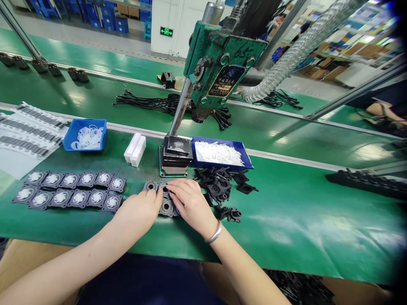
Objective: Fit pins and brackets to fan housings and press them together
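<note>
Green bench (286, 224); black parts (166, 212), blue trays (103, 134) atop.

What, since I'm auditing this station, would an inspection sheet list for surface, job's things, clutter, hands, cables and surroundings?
Surface: green worktop, glossy, rippled at the right.
Job's things: small black frames with round openings; white-bladed parts in two rows to their left.
Clutter: loose pile of black pieces right of the frames, some overlapping.
Hands: left hand and right hand, both at the frames.
Cables: black cables bunched behind the green press.
Surroundings: blue trays of white pieces either side of the press.
</note>
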`<move>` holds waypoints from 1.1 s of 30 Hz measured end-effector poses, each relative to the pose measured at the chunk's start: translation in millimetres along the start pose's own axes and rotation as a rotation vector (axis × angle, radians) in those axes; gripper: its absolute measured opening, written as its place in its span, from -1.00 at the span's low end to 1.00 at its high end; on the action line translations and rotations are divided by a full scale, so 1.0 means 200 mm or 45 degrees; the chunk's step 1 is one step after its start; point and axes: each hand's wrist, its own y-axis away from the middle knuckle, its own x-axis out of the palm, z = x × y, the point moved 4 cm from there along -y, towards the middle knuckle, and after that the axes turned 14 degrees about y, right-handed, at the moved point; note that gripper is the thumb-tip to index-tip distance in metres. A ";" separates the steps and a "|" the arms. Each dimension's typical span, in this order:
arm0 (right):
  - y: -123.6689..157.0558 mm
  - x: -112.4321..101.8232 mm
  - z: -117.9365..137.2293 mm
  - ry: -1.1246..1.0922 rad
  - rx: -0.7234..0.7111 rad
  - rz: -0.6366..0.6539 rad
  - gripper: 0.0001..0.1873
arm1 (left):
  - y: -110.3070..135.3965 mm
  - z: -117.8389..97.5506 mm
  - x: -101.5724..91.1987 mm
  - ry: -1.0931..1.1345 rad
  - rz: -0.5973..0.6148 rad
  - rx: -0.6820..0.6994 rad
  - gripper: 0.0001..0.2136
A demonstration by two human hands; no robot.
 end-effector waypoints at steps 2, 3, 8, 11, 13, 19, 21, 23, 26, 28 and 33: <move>0.00 0.00 0.00 0.022 -0.015 -0.011 -0.76 | 0.00 0.00 0.01 0.005 -0.012 0.006 -0.50; 0.00 -0.01 0.01 0.032 -0.021 -0.027 -0.77 | 0.00 0.01 0.01 0.009 -0.018 0.008 -0.49; 0.00 -0.02 0.01 0.102 -0.026 -0.050 -0.76 | 0.00 0.02 0.01 0.062 -0.038 0.019 -0.49; 0.00 -0.01 0.01 0.117 -0.041 -0.021 -0.75 | 0.00 0.02 0.00 0.086 -0.018 0.012 -0.50; -0.01 0.00 0.01 0.117 -0.044 -0.028 -0.76 | 0.00 0.02 0.00 0.094 0.014 0.006 -0.49; -0.02 -0.01 0.00 0.125 -0.045 -0.003 -0.74 | -0.01 0.02 0.01 0.115 0.112 -0.021 -0.45; -0.02 0.00 -0.01 0.131 -0.052 0.017 -0.74 | -0.02 0.02 0.01 0.132 0.146 -0.043 -0.44; -0.03 0.01 -0.01 0.131 -0.062 0.041 -0.74 | -0.03 0.02 0.00 0.170 0.176 -0.060 -0.45; -0.03 0.00 -0.02 0.111 -0.060 0.052 -0.75 | -0.04 0.04 -0.01 0.296 0.201 -0.090 -0.46; -0.03 -0.04 -0.02 0.070 0.003 0.001 -0.76 | -0.03 0.07 -0.02 0.483 0.161 -0.135 -0.44; -0.04 -0.13 0.03 -0.333 0.171 -0.078 -0.83 | 0.00 0.15 -0.08 1.185 -0.090 -0.293 -0.56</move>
